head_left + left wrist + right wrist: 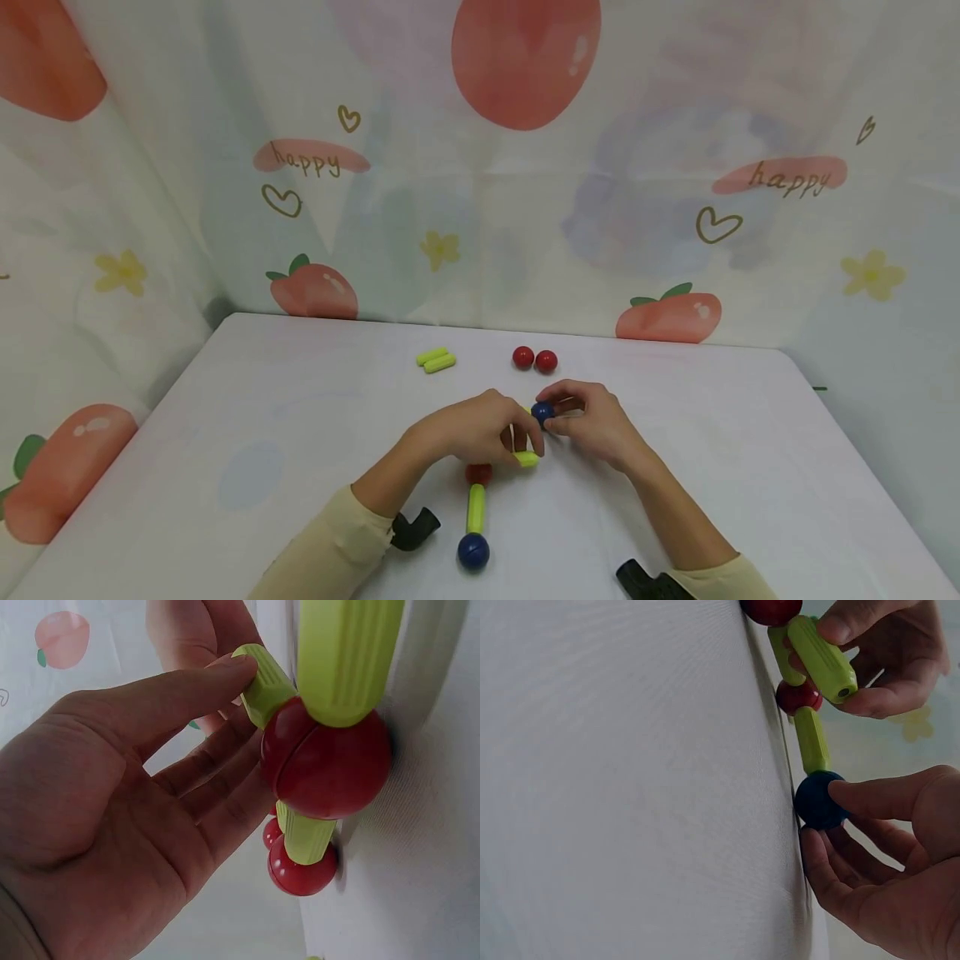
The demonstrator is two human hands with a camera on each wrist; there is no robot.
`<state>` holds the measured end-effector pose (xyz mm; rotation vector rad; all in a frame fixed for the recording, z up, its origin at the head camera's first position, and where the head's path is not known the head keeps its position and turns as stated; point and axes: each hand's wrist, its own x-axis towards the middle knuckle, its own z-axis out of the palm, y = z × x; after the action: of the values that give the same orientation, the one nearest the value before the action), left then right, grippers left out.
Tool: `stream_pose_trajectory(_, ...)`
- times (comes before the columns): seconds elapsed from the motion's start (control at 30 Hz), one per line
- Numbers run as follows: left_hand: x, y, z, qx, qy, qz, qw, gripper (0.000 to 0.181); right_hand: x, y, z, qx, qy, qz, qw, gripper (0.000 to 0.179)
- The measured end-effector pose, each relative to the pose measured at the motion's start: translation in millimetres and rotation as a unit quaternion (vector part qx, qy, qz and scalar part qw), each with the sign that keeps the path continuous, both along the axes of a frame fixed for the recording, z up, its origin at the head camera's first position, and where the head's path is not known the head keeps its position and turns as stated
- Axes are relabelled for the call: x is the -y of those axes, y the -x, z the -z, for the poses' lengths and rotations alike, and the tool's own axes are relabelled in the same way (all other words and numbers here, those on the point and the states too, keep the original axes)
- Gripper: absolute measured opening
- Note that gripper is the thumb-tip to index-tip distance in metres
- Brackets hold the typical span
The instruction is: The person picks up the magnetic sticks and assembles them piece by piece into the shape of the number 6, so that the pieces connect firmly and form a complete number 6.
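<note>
My left hand [483, 429] pinches a yellow-green toy rod [821, 660] between thumb and fingers, one end at a red ball [326, 757]. A small dark disc shows in the rod's free end. From that ball another rod [476, 508] runs toward me to a blue ball [473, 552]. My right hand [596, 425] holds a second blue ball [821, 799] between thumb and fingertips, low at the tabletop. That ball meets a rod [811, 739] leading to another red ball [799, 697], partly behind my left hand in the head view.
Toward the back of the white table [322, 375] lie two loose yellow-green rods [438, 360] side by side. Two red balls [535, 359] sit to their right. A printed cloth [480, 208] hangs behind the table. Black wrist-camera mounts [415, 529] stick out by both sleeves.
</note>
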<state>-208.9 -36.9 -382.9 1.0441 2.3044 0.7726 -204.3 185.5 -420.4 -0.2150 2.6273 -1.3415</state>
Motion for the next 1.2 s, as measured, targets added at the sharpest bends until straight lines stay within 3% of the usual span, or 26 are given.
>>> stream_pose_trajectory(0.5, -3.7, -4.6, 4.2, -0.006, 0.027, 0.019, 0.9994, 0.016, 0.2, -0.9, -1.0, 0.002, 0.002, 0.000, 1.0000, 0.029)
stream_pose_trajectory(1.2, -8.7, -8.7, 5.3, 0.004, 0.056, 0.008, 0.9984, 0.017, -0.4, -2.0, -0.7, 0.006, 0.011, -0.002, 0.9999, 0.031)
